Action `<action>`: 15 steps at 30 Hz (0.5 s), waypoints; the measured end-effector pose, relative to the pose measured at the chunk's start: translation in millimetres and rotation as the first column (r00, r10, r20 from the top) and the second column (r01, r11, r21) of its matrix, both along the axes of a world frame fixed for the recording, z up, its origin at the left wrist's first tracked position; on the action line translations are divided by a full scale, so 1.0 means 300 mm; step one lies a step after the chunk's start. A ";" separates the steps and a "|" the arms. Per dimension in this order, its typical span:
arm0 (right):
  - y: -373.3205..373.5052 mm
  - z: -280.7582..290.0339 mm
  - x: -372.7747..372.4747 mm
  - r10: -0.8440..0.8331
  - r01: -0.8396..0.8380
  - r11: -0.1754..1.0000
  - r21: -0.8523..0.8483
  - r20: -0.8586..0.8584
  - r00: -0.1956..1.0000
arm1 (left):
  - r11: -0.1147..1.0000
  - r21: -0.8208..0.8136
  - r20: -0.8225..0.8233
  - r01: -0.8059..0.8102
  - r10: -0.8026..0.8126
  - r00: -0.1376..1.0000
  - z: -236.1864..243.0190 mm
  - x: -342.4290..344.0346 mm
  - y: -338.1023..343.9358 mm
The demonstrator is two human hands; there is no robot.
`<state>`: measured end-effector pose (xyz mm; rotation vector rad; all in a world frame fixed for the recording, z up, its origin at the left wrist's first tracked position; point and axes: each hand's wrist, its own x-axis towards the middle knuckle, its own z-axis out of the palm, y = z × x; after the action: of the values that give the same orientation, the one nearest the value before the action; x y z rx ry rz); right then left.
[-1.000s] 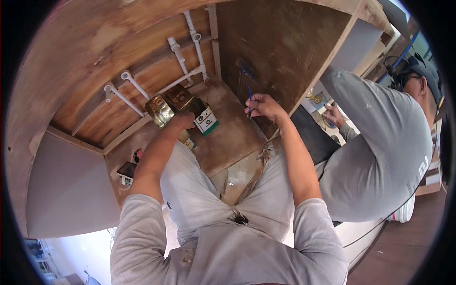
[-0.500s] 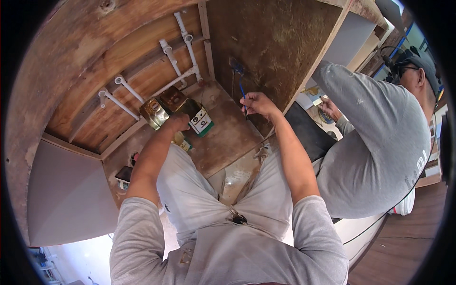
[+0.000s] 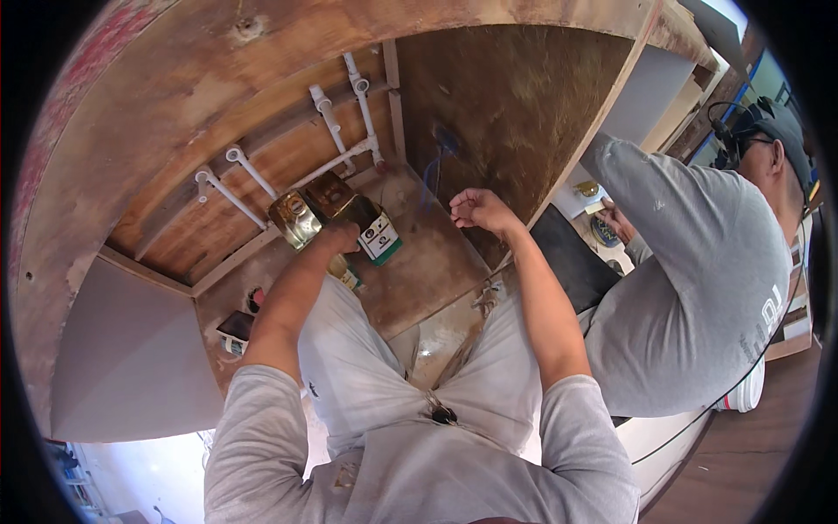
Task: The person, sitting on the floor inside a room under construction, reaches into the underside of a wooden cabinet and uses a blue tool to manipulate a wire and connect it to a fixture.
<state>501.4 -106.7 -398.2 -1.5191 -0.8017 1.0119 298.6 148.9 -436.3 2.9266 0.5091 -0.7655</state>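
Observation:
My left hand (image 3: 340,236) is closed at the near rim of a cut-open metal can (image 3: 381,237) with a white and green label; its fingertips are partly hidden. Against that can stands another, gold-coloured metal can (image 3: 297,218). My right hand (image 3: 482,212) is raised over the cabinet floor, fingers loosely bent and apart, with nothing visible in them. Just beyond it, a thin blue wire (image 3: 427,182) hangs in a loop from a blue box (image 3: 445,138) in the brown side panel, apart from my fingers.
White pipes (image 3: 335,131) run along the wooden back wall. A dark container (image 3: 234,325) stands at the left on the cabinet floor (image 3: 419,293). To my right sits a co-worker in a grey shirt (image 3: 698,306), one hand by a round tin (image 3: 604,230). A black sheet (image 3: 567,258) lies between us.
My right hand has let go of the blue wire, which now hangs beyond it. My left hand stays at the can. The co-worker's hand has moved slightly, and the view has shifted.

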 end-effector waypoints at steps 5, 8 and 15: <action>0.031 -0.005 -0.016 0.016 -0.016 0.999 0.032 0.015 1.000 | 0.999 0.022 -0.070 -0.045 0.046 0.997 -0.015 -0.021 0.037; 0.024 -0.035 -0.015 0.014 -0.014 1.000 0.014 0.059 0.998 | 0.999 0.007 -0.054 -0.043 0.043 0.998 -0.020 -0.017 0.022; 0.052 -0.132 -0.037 0.081 -0.078 0.997 -0.024 0.186 0.979 | 0.995 -0.043 -0.041 -0.090 0.089 0.995 0.038 -0.005 -0.031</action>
<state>490.3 -91.1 -437.6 -1.6242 -0.9954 0.9448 297.0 139.6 -424.9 2.8310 0.6136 -0.8139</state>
